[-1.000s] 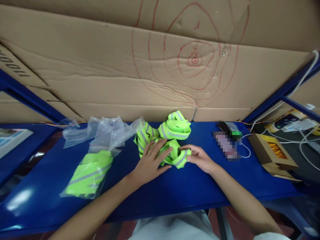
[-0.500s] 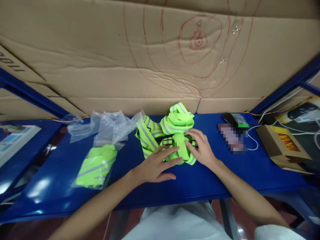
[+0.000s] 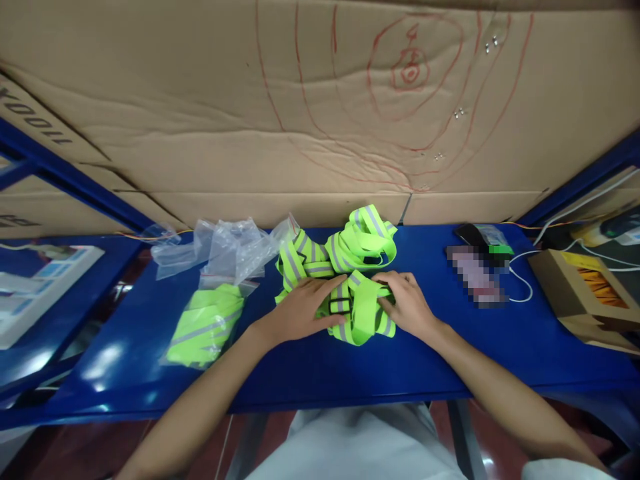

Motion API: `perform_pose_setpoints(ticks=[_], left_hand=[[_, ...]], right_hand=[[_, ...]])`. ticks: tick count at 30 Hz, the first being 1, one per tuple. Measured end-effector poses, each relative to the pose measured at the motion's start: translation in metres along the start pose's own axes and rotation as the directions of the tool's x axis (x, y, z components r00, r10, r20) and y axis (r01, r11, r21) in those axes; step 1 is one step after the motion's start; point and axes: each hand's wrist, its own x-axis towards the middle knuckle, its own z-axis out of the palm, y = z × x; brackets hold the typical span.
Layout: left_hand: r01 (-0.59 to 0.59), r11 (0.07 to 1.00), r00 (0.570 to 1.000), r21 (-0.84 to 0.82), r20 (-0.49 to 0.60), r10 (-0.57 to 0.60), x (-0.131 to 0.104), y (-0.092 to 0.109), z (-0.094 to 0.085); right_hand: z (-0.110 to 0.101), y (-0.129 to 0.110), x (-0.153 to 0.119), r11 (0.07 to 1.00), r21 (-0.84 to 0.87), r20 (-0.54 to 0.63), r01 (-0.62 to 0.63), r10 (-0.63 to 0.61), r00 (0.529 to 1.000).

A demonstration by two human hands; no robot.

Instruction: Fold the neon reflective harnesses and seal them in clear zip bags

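A bundle of neon yellow-green reflective straps (image 3: 364,310) with grey stripes and a black buckle (image 3: 340,306) lies on the blue table in front of me. My left hand (image 3: 300,310) is on its left side, thumb and fingers around the part with the buckle. On the right edge, my right hand (image 3: 407,303) has its fingers curled and pinches the strap; some fingertips are hidden. Just behind lies a second coiled strap bundle (image 3: 361,243). Further strap loops (image 3: 305,257) lie to the left, partly behind my left hand.
Clear plastic bags (image 3: 230,247) lie at the back left, above a bagged yellow-green strap set (image 3: 207,327). To the right are a blurred-out phone-shaped object (image 3: 475,277), a black item (image 3: 469,233) and an open cardboard box (image 3: 575,287). A cardboard wall (image 3: 200,153) closes off the back.
Both hands have closed in on the front strap bundle. Its loop now stands up more and the buckle shows. My left hand moved from lying over it to its left side. The view shifted slightly.
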Motion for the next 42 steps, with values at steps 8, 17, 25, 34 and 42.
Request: perform_pose_setpoints(ticks=[8, 17, 25, 34, 42], left_hand=[[-0.006, 0.874, 0.977, -0.485, -0.19, -0.099, -0.001, 0.01, 0.001], [0.043, 0.889, 0.687, -0.456, -0.632, -0.358, 0.006, -0.007, 0.006], [-0.276, 0.94, 0.926, 0.2, -0.209, 0.316, 0.001, 0.022, 0.01], [-0.159, 0.968, 0.941, 0.194, -0.268, 0.208, 0.002, 0.009, 0.014], [-0.188, 0.96, 0.822, -0.209, -0.568, 0.038, 0.004, 0.008, 0.017]], right_hand=[[-0.008, 0.003, -0.005, 0.996, 0.09, -0.352, -0.009, 0.041, 0.935], [-0.03, 0.004, 0.003, 0.987, 0.052, -0.375, 0.153, -0.123, 0.919], [-0.019, -0.005, 0.002, 0.939, 0.189, -0.103, 0.286, -0.271, 0.957], [-0.032, -0.006, 0.004, 0.988, 0.099, -0.314, 0.12, -0.084, 0.946], [-0.008, -0.052, -0.008, 0.894, -0.098, 0.081, 0.436, -0.43, 0.899]])
